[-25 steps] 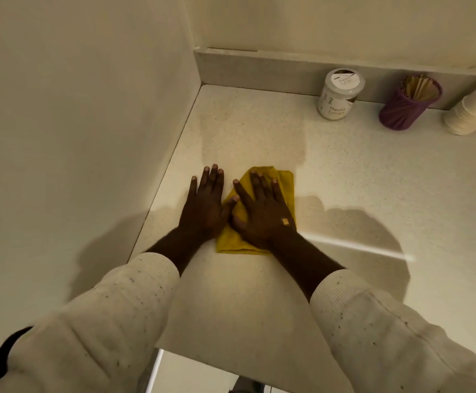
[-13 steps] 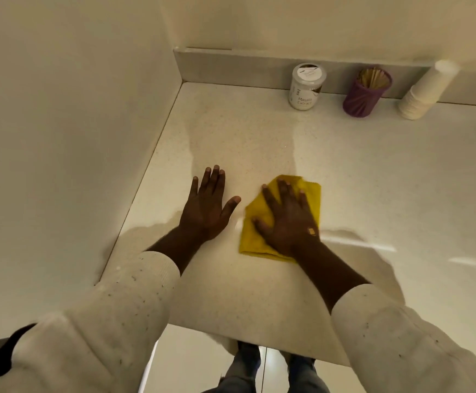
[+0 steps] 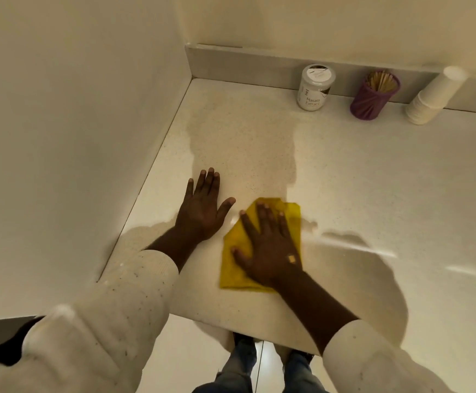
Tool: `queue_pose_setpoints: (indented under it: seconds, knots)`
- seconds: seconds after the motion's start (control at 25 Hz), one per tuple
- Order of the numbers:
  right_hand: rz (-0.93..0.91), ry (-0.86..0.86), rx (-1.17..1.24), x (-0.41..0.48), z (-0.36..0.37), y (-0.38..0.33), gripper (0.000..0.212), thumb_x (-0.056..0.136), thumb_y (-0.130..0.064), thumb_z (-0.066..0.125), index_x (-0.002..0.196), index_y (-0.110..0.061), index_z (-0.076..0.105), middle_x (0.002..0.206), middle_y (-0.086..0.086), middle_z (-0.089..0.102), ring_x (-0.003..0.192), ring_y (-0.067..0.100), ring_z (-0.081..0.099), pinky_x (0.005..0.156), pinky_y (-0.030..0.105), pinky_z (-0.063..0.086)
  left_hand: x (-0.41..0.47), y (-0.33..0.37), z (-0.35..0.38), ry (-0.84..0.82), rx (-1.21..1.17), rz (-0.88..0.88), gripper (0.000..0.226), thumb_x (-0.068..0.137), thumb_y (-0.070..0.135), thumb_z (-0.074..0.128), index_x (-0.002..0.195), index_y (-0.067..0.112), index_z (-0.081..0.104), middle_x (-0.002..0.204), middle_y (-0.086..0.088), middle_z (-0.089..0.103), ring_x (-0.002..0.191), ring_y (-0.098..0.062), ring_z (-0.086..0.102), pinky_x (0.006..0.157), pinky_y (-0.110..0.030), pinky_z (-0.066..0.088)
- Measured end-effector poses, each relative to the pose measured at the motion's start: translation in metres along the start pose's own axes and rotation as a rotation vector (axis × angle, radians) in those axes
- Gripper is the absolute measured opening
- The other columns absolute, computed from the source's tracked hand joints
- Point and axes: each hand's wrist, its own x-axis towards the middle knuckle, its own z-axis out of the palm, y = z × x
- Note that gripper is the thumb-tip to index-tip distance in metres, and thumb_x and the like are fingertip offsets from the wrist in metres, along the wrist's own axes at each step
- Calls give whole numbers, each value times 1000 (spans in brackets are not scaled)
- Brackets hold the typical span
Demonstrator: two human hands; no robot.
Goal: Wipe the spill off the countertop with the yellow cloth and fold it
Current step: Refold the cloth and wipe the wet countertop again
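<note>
Head view. My right hand lies flat, fingers spread, pressing the yellow cloth near the countertop's front edge. My left hand rests open, palm down, just beside it, grasping nothing. A jar, purple holder and stacked cups line the back edge; a wall bounds the left edge.
</note>
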Motion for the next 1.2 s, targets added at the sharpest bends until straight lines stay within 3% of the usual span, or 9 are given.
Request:
queue_pose_setpoints:
  seconds: [0.44,0.84,1.2]
  knots:
    - [-100,7,-29,90,8,-35,88,94,-79,27,164,-33,0,172,13,-5,158,24,-12,127,52,-5,20,-32,-5,120,-75,62,78,102,55,22,160,6,7,169,-13,3,157,-25,-2,128,-47,3]
    - [-47,12,-5,189,-14,-17,76,98,-67,22,164,-32,7,172,16,-1,159,30,-5,126,54,-4,75,-56,-7,93,-79,31,83,97,62,9,161,9,8,170,-11,4,157,-24,-2,127,-42,-4]
    - [60,-32,-30,226,-32,24,88,94,-78,25,164,-32,1,172,16,-4,158,34,-7,126,55,-6,106,-39,-13,95,-53,99,85,97,65,11,160,8,8,169,-12,5,157,-24,-1,128,-45,0]
